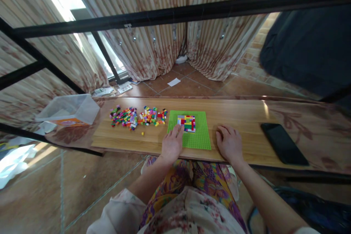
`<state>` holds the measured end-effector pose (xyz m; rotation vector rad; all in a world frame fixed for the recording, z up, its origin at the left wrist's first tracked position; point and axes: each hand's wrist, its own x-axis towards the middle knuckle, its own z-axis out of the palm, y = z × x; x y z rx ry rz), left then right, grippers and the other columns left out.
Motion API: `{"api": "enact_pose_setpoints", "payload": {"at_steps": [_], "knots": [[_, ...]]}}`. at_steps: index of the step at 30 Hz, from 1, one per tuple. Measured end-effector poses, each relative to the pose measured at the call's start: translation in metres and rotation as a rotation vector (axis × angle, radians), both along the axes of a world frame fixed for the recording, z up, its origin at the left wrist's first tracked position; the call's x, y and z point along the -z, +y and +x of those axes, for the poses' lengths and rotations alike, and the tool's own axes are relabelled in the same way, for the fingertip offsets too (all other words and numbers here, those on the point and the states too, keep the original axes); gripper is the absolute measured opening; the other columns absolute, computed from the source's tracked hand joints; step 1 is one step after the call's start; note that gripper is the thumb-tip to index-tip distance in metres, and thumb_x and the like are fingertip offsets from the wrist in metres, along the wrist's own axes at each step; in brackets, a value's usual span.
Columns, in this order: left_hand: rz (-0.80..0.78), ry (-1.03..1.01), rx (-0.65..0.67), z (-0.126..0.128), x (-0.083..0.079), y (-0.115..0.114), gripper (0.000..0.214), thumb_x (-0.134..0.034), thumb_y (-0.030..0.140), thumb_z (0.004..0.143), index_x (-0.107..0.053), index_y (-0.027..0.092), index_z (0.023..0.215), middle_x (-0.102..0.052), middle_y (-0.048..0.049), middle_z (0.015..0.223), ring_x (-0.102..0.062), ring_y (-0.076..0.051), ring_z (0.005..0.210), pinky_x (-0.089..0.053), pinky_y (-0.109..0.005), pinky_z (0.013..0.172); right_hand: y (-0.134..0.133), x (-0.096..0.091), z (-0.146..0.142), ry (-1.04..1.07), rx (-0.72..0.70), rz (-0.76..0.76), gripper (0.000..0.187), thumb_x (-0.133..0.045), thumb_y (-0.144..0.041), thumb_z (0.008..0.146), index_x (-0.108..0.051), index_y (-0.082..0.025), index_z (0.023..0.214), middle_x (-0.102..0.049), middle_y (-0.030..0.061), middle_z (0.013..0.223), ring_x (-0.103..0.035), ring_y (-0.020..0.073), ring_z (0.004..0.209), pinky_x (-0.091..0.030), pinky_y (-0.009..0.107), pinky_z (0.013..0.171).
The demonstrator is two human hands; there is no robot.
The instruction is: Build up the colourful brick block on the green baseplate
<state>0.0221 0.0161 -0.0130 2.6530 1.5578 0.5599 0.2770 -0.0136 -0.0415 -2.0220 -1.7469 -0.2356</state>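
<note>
A green baseplate [197, 139] lies on the wooden table [241, 117] in front of me. A small block of coloured bricks [187, 123] is built on its upper middle. My left hand [172, 144] rests flat on the plate's left edge, fingers stretched toward the built block, holding nothing. My right hand [229, 143] lies palm down on the bare wood just right of the plate, fingers loosely curled and empty. A heap of loose coloured bricks [137, 116] is spread to the left of the plate.
A black phone [283, 143] lies on the table at the right. A clear plastic tub [70, 109] sits at the table's left end. Black metal bars [175, 14] cross above. Curtains and a tiled floor lie beyond.
</note>
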Motion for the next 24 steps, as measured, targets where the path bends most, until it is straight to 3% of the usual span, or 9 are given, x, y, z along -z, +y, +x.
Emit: {"api": "enact_pose_setpoints", "payload": {"at_steps": [3,7,15,19,24], "knots": [[-0.008,-0.107,-0.023,-0.004,-0.002,-0.007,0.056,-0.045,0.015,0.089,-0.037,0.022,0.143,-0.049,-0.0124,0.142,-0.056,-0.024,0.119,-0.051,-0.037,0.094,0.000,0.002,0.002,-0.018,-0.003,0.001,0.033,-0.042,-0.031,0.092,-0.065,-0.015,0.109,-0.063,0.0127,0.115,-0.051,0.0265,0.103,-0.039,0.040,0.088],[0.041,-0.281,-0.153,-0.023,0.000,-0.011,0.054,-0.048,0.016,0.088,-0.039,0.021,0.141,-0.049,-0.0119,0.140,-0.053,-0.023,0.124,-0.050,-0.036,0.098,0.001,0.005,0.003,-0.024,-0.001,0.006,0.033,-0.043,-0.032,0.091,-0.065,-0.016,0.109,-0.063,0.0129,0.116,-0.051,0.0265,0.102,-0.039,0.040,0.087],[0.025,-0.332,-0.458,-0.071,0.004,0.018,0.032,-0.051,0.020,0.087,-0.058,0.018,0.118,-0.063,-0.0126,0.116,-0.065,-0.025,0.100,-0.055,-0.037,0.082,0.000,0.007,0.005,-0.024,-0.004,0.010,0.034,-0.043,-0.033,0.091,-0.065,-0.016,0.111,-0.063,0.0134,0.117,-0.051,0.0278,0.103,-0.040,0.042,0.086],[0.015,-0.287,-0.472,-0.076,0.001,0.035,0.032,-0.049,0.019,0.087,-0.060,0.018,0.116,-0.064,-0.0125,0.113,-0.065,-0.024,0.095,-0.055,-0.036,0.079,0.001,0.009,0.005,-0.022,-0.015,0.020,0.034,-0.043,-0.032,0.091,-0.065,-0.016,0.111,-0.063,0.0136,0.116,-0.052,0.0278,0.103,-0.041,0.043,0.086],[0.030,-0.208,-0.388,-0.074,0.001,0.044,0.032,-0.049,0.015,0.085,-0.065,0.020,0.112,-0.065,-0.0096,0.106,-0.063,-0.023,0.098,-0.053,-0.034,0.083,0.001,0.010,0.006,-0.027,-0.018,0.029,0.033,-0.043,-0.032,0.091,-0.065,-0.016,0.110,-0.063,0.0138,0.115,-0.053,0.0277,0.102,-0.042,0.044,0.086]]}}
